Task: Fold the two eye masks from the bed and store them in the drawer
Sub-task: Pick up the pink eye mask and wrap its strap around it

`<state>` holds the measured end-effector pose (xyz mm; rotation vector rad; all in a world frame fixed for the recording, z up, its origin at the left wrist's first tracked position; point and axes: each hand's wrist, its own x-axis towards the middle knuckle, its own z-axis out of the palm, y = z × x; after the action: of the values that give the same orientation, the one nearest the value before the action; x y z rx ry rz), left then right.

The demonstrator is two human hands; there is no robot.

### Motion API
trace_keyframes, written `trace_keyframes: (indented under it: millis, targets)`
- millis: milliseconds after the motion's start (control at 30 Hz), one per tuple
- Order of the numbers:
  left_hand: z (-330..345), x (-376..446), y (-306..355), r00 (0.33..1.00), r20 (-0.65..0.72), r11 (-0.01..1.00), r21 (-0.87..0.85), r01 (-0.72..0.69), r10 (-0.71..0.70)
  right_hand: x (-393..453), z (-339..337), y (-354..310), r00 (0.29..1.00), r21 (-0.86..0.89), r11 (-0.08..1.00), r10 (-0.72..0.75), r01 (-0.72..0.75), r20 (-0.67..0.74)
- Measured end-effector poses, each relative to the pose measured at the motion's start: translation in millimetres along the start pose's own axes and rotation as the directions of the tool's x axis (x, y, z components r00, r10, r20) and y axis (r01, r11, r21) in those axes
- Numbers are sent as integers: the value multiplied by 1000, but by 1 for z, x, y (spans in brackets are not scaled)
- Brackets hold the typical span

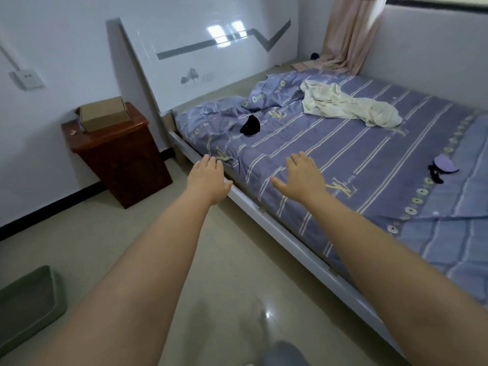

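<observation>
While both bare arms reach forward from the bottom of the view, the scene runs as follows, nearest first.

Left hand (208,178): spread flat, palm down, holding nothing, over the near edge of the bed (277,228).
Right hand (303,178): fingers splayed wide, empty, hovering above the striped purple sheet (343,154).
Green bin (29,299): on the tiled floor at the lower left.
Purple eye mask (445,165): on the sheet well to the right of the right hand, its dark strap trailing below it.
Black eye mask (250,125): on the sheet beyond both hands, towards the headboard (211,62).
Nightstand (118,157): dark red-brown, left of the bed, with a cardboard box (104,113) on top.
White cloth (346,104): crumpled at the far side of the bed.
</observation>
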<state>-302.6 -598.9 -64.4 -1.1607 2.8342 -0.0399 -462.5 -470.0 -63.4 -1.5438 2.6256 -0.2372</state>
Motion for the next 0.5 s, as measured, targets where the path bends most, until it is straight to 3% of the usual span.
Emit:
trace_keyframes:
  millis: [267, 500]
  targets:
    - [36, 254, -48, 993, 97, 998, -25, -61, 63, 260, 55, 32, 993, 27, 997, 69, -71, 94]
    - [56, 461, -89, 954, 261, 989, -66, -133, 145, 461, 98, 51, 962, 126, 976, 145, -178, 233]
